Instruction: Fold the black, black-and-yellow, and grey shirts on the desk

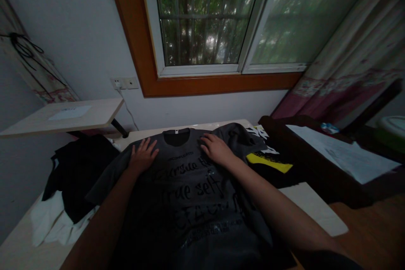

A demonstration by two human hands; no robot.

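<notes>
Gray T-shirt (190, 177) laid out on desk (311, 204), touched by left hand (143, 156) and right hand (217, 148), both resting flat, nothing gripped. Sleeve (243, 140) beside right hand kinda rumpled, so creases could get pressed in if shirt's dragged unevenly.

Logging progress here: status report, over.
Left hand, right hand open, palms down on grey shirt. Shirt spread out, print up. Black cloth close on left, yellow-and-black cloth on right.

Lies spread face up on a table (319, 211) as a dark grey T-shirt (190, 185) — lettered in black, with collar (177, 137) far.
</notes>
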